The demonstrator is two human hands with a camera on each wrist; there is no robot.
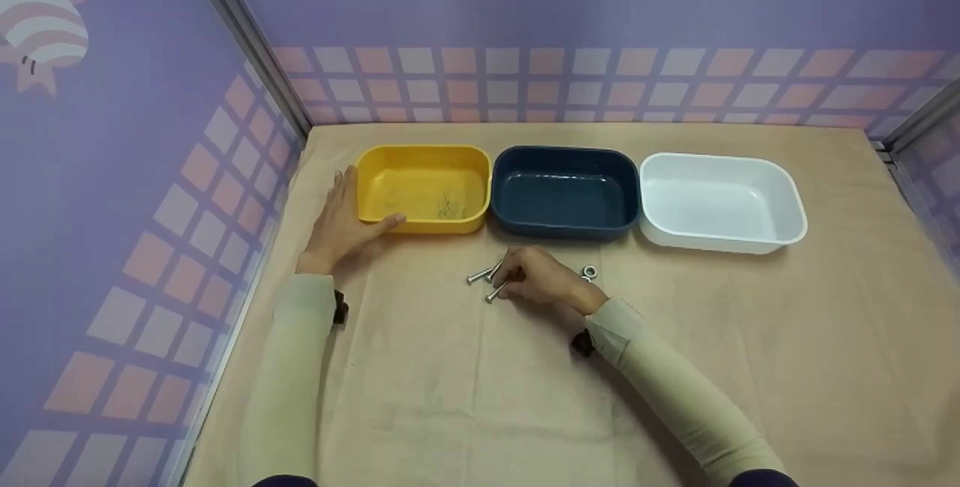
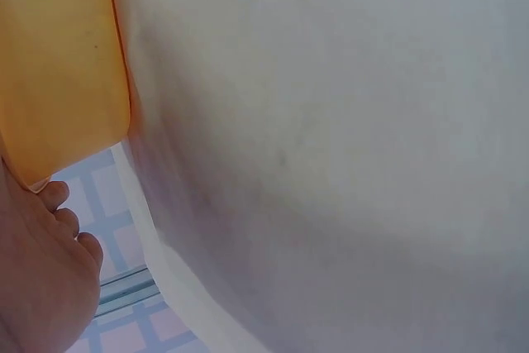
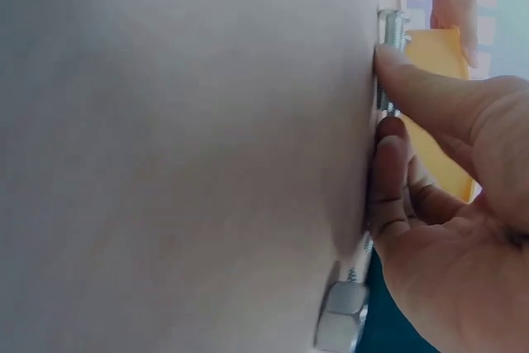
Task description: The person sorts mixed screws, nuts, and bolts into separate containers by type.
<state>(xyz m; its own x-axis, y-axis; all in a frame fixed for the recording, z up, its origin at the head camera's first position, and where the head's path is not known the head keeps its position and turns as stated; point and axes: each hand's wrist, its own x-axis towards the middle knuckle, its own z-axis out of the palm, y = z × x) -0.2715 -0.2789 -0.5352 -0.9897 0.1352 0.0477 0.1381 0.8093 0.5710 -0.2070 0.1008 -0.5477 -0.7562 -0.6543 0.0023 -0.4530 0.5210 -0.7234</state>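
My left hand (image 1: pixel 339 226) lies against the near left corner of a yellow tray (image 1: pixel 424 226), fingers straight along its left side and thumb at the front rim. In the left wrist view, fingertips (image 2: pixel 66 222) show beside the tray's wall. My right hand (image 1: pixel 544 277) pinches a silver bolt (image 1: pixel 495 293) between thumb and fingers, low over the cloth. Two more bolts lie just beyond it, one of them (image 1: pixel 478 276) in plain sight, the other partly covered by the fingers. Behind the right wrist sits a metal nut (image 1: pixel 589 272), large in the right wrist view.
To the right of the yellow tray stand a dark blue tray (image 1: pixel 566 232) and a white tray (image 1: pixel 720 243), in one row. A beige cloth (image 1: pixel 420 382) covers the table. Purple checked panels (image 1: pixel 525 14) enclose the back and sides.
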